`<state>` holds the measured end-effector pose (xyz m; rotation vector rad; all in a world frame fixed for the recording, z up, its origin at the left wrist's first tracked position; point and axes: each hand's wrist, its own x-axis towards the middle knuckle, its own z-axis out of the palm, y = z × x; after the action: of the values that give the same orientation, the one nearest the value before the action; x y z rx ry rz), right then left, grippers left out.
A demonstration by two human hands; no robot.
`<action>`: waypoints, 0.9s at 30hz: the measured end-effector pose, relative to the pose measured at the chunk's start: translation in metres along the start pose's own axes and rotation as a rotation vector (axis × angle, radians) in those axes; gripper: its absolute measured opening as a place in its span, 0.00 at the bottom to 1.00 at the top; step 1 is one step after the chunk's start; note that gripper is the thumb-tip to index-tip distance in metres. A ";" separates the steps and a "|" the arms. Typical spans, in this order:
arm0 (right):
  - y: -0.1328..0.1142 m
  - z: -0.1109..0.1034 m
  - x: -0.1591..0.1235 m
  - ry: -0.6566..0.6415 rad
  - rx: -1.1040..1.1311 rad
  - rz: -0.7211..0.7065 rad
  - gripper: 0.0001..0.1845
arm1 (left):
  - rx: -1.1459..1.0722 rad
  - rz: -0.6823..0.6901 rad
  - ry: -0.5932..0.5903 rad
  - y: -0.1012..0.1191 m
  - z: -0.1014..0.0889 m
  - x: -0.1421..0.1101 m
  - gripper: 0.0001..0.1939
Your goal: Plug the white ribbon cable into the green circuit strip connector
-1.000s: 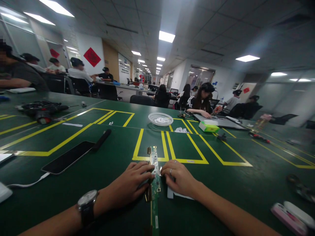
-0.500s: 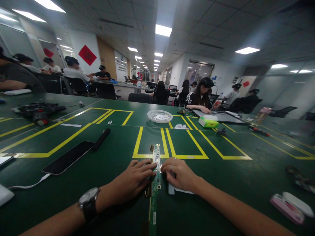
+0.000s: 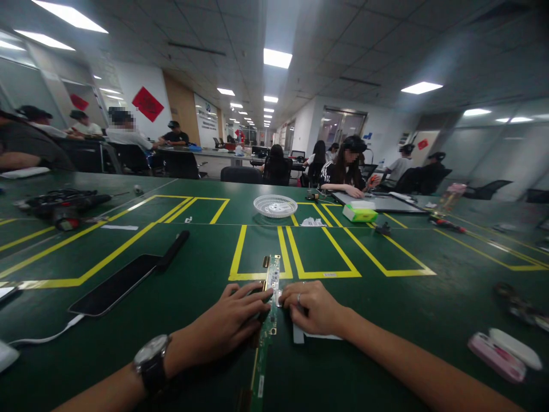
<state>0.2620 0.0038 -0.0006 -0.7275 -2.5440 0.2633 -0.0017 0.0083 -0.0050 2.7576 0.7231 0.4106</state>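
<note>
A long, narrow green circuit board (image 3: 273,320) lies lengthwise in front of me on the green table. Brown flexible tabs stick out along its left edge. My left hand (image 3: 229,320) rests over that side, fingers stretched out and their tips on the board. On the other side my right hand (image 3: 315,309) has its fingers bent together, the tips at a small shiny piece (image 3: 279,298) by the board's edge. What those fingertips pinch is mostly hidden. A grey strip (image 3: 298,333) and some white paper (image 3: 323,336) lie under the right hand.
A black phone (image 3: 115,285) on a white cable lies left, with a power drill (image 3: 66,209) behind it. Ahead are a white plastic basket (image 3: 275,206), crumpled paper (image 3: 313,222) and a green tissue pack (image 3: 359,212). A pink case (image 3: 497,356) lies right. A person (image 3: 345,169) sits across the table.
The view has shifted slightly, and the board's near end appears farther left. Both hands stay at the same part of the board, with little change in their fingers.
</note>
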 end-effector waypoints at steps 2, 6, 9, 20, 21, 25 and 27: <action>0.001 0.001 -0.001 0.022 -0.011 0.017 0.10 | 0.011 -0.005 0.004 0.002 0.000 0.000 0.20; 0.001 0.005 0.000 0.128 -0.087 0.079 0.10 | 0.029 -0.015 0.014 0.005 0.001 -0.001 0.19; 0.001 0.006 0.002 0.158 -0.159 0.111 0.08 | 0.033 -0.020 0.011 0.006 0.000 -0.001 0.19; 0.008 -0.002 0.000 0.040 -0.015 0.053 0.10 | -0.014 -0.007 -0.044 -0.005 0.001 0.002 0.21; 0.009 -0.001 0.000 0.039 -0.005 0.049 0.10 | -0.017 -0.007 -0.049 -0.006 0.001 0.002 0.21; 0.010 0.003 0.000 0.053 0.002 0.055 0.10 | -0.017 -0.022 -0.055 -0.003 -0.001 0.002 0.22; 0.008 0.003 0.001 0.077 -0.027 0.076 0.10 | -0.019 -0.032 -0.035 0.002 -0.002 0.002 0.22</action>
<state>0.2636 0.0113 -0.0051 -0.8304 -2.4550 0.2227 0.0002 0.0083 -0.0020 2.7251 0.7494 0.3600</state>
